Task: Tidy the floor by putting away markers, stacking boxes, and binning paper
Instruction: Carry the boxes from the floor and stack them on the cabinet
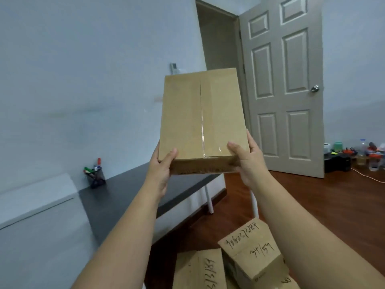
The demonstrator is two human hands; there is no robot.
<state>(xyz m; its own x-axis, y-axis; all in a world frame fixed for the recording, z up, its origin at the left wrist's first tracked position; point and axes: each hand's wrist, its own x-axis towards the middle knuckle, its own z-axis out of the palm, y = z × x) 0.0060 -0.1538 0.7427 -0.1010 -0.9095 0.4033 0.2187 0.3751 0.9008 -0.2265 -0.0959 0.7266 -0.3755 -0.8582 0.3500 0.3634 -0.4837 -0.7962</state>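
Observation:
I hold a taped brown cardboard box (200, 117) up in front of me, above the far end of the dark table. My left hand (160, 172) grips its near left corner and my right hand (248, 161) grips its near right corner, thumbs on top. Below, on the floor, stand two more cardboard boxes with handwritten numbers, one small and upright (254, 253), one flatter to its left (200, 270). A dark mesh holder with coloured markers (94, 174) stands on the table by the wall.
The dark table (129, 195) with white legs runs along the left wall. A white panel (37, 201) lies at its near end. A grey door (283, 86) stands open ahead. Bottles and clutter (358, 155) sit on the wooden floor at far right, with a white cable.

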